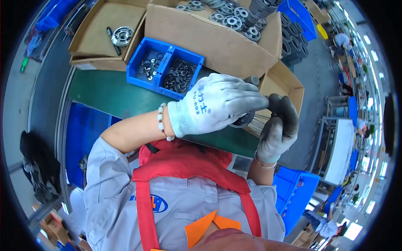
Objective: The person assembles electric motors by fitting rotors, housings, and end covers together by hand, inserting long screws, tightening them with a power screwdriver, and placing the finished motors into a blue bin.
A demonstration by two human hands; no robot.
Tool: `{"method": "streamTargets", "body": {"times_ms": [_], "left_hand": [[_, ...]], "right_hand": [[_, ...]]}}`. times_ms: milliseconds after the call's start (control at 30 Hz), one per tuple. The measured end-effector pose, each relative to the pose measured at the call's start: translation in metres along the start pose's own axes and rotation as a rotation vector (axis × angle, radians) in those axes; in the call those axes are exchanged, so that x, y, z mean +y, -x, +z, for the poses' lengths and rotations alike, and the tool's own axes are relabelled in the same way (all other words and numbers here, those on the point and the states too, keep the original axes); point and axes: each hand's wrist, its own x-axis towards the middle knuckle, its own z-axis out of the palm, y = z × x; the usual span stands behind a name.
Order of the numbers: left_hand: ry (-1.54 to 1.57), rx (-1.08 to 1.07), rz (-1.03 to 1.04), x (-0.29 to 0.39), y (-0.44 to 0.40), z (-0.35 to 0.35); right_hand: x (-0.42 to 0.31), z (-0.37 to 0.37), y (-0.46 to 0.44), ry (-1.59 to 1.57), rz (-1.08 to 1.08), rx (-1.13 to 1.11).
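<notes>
My left hand [228, 102], in a white glove with grey fingertips, reaches right across the bench with its fingers drawn together. Its fingertips meet those of my right hand [279, 125], whose gloved fingers and thumb curl in a pinch. Whatever lies between the fingertips is too small or too hidden to make out. Beneath my left hand a dark round part [243, 121] shows only in part. A grey cylindrical part [251, 80] stands just beyond the knuckles. Nearby, a blue two-compartment bin [144, 81] contains small dark clips or rings.
A large cardboard box [217, 44] holds metal discs, below a hanging tool [257, 14]. Left of it, a cardboard tray [96, 25] carries a metal disc [122, 36] and a black marker. Dark grey rings [293, 39] are stacked at right, above another open carton [289, 81].
</notes>
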Motion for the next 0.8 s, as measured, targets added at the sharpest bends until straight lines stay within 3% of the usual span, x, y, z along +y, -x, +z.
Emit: {"method": "streamTargets", "body": {"times_ms": [100,167,233,333,400,433,500,533,633,667,700,767,800], "left_hand": [[-0.126,-0.010,0.090,-0.002,0.014,0.000],[-0.107,0.016,0.102,0.008,0.035,-0.009],[-0.108,0.072,0.044,0.028,0.085,-0.021],[-0.208,0.181,-0.283,0.050,0.183,-0.040],[-0.501,0.206,-0.596,0.074,0.248,-0.075],[-0.657,0.420,-0.620,0.074,0.295,-0.086],[-0.756,0.724,-1.139,0.091,0.391,-0.120],[-0.720,1.014,-1.253,0.099,0.430,-0.140],[-1.178,0.748,-1.833,0.151,0.552,-0.200],[-1.092,0.457,-2.174,0.168,0.544,-0.220],[-1.178,0.384,-2.336,0.174,0.552,-0.224],[-1.148,0.007,-2.471,0.175,0.563,-0.227],[-1.140,-0.006,-2.467,0.170,0.568,-0.222]], "right_hand": [[-0.007,0.005,-0.004,0.070,0.070,0.015],[-0.018,0.010,-0.017,0.288,0.008,-0.211],[-0.016,0.016,-0.019,0.411,0.149,-0.267],[0.008,0.007,-0.018,0.358,0.111,-0.198],[0.005,0.002,-0.011,0.371,0.068,-0.172],[0.003,0.005,-0.012,0.401,0.058,-0.166],[0.002,0.005,-0.016,0.381,0.076,-0.177],[0.004,0.003,-0.017,0.364,0.064,-0.178],[0.006,0.002,-0.018,0.344,0.038,-0.189],[0.004,0.002,-0.017,0.342,0.036,-0.202],[0.004,0.004,-0.017,0.348,0.034,-0.198],[0.001,0.009,-0.016,0.394,0.123,-0.127],[-0.001,0.011,-0.017,0.404,0.128,-0.124]]}}
